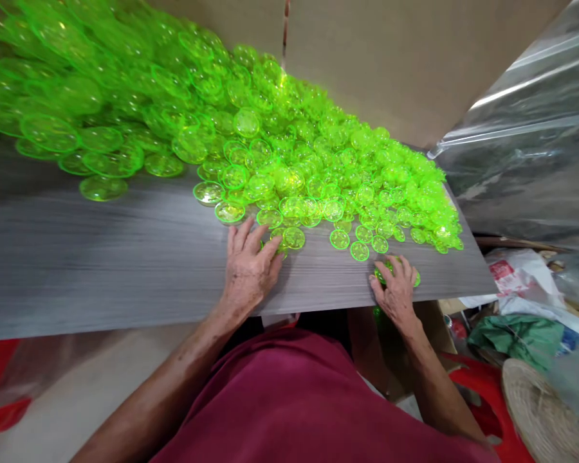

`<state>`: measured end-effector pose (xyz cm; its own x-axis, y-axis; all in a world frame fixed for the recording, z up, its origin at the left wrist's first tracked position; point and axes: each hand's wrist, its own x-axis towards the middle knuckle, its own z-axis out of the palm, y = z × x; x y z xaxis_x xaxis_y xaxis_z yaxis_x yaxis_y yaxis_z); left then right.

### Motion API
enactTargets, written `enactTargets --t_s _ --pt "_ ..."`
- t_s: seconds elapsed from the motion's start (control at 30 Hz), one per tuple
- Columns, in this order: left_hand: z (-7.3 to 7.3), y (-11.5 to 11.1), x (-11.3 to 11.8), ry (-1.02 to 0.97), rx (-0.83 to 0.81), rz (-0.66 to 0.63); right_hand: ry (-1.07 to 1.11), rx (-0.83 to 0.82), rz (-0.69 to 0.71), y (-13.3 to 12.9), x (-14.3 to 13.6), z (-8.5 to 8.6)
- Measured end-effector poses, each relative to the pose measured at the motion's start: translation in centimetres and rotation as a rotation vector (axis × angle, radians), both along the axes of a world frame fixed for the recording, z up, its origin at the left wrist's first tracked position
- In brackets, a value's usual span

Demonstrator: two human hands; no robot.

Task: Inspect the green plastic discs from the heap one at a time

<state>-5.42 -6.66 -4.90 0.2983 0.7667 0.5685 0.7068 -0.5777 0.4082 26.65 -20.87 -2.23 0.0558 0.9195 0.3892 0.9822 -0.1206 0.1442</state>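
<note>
A large heap of see-through, bright green round plastic discs (pixel 294 173) lies along the back of a grey wood-grain table (pixel 125 257). My left hand (pixel 251 263) is palm down at the near edge of the heap, fingers spread. Its fingertips are beside or touching a few loose discs (pixel 294 238); the thumb side partly hides some. Close to the table's front edge, my right hand (pixel 396 286) curls over several green discs (pixel 383 272), which show between and beside the fingers. Between the two hands, a few single discs (pixel 359 251) lie apart from the heap.
A brown board (pixel 367 58) stands behind the heap. Below my right hand is an open cardboard box (pixel 434 341) with some green in it. Red plastic stools (pixel 487 392), a woven hat-like item (pixel 543 411), a green cloth or bag (pixel 516 341) and clear sheeting (pixel 525 173) are at the right.
</note>
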Motion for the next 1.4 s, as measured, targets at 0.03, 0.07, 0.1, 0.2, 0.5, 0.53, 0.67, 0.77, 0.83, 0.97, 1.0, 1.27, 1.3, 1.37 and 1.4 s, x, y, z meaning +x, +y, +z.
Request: enactTargets --t_s 0.03,0.07,0.1,0.2,0.5,0.53,0.67,0.77,0.83,0.97,1.0,1.27,1.3,1.37,1.4 --pt "0.0 0.0 0.0 -0.016 -0.01 0.006 -0.006 -0.01 -0.017 -0.4 0.9 0.0" --pt "0.0 0.1 0.0 -0.037 -0.021 0.016 -0.011 -0.011 -0.039 -0.8 1.7 0.0" --pt "0.0 0.1 0.1 -0.053 -0.034 0.023 -0.018 -0.007 -0.067 -1.3 2.4 0.0" --pt "0.1 0.2 0.0 -0.098 -0.068 0.057 -0.044 0.029 -0.16 -3.5 4.4 -0.1" --pt "0.5 1.3 -1.9 -0.415 -0.142 0.169 0.083 0.297 -0.293 -9.7 8.2 -2.5" --pt "0.7 1.3 -2.2 -0.424 -0.145 0.185 0.092 0.337 -0.317 -10.1 8.4 -3.0" --pt "1.0 1.6 -3.8 -0.368 -0.175 0.235 0.143 0.441 -0.392 -11.7 8.9 -5.2" --pt "0.7 1.6 -5.0 -0.309 -0.184 0.246 0.154 0.474 -0.394 -12.1 8.6 -5.4" --pt "0.4 1.4 -5.6 -0.273 -0.191 0.243 0.156 0.492 -0.378 -11.2 7.8 -4.4" --pt "0.3 0.7 -5.5 -0.15 -0.257 0.183 0.206 0.423 -0.186 -5.5 4.1 -1.0" --pt "0.3 0.5 -5.3 -0.108 -0.269 0.173 0.226 0.353 -0.091 -3.4 2.8 -0.3" --pt "1.3 -0.7 -2.7 0.093 -0.242 0.159 0.24 -0.088 0.184 7.9 -6.6 0.2" --pt "1.5 -0.7 -2.3 0.107 -0.228 0.148 0.25 -0.106 0.208 8.3 -7.4 0.0" --pt "2.1 -0.6 -1.4 0.138 -0.192 0.107 0.284 -0.127 0.297 9.0 -8.6 -0.1" --pt "2.4 -0.5 -0.9 0.157 -0.172 0.074 0.309 -0.132 0.351 9.3 -9.0 0.0"
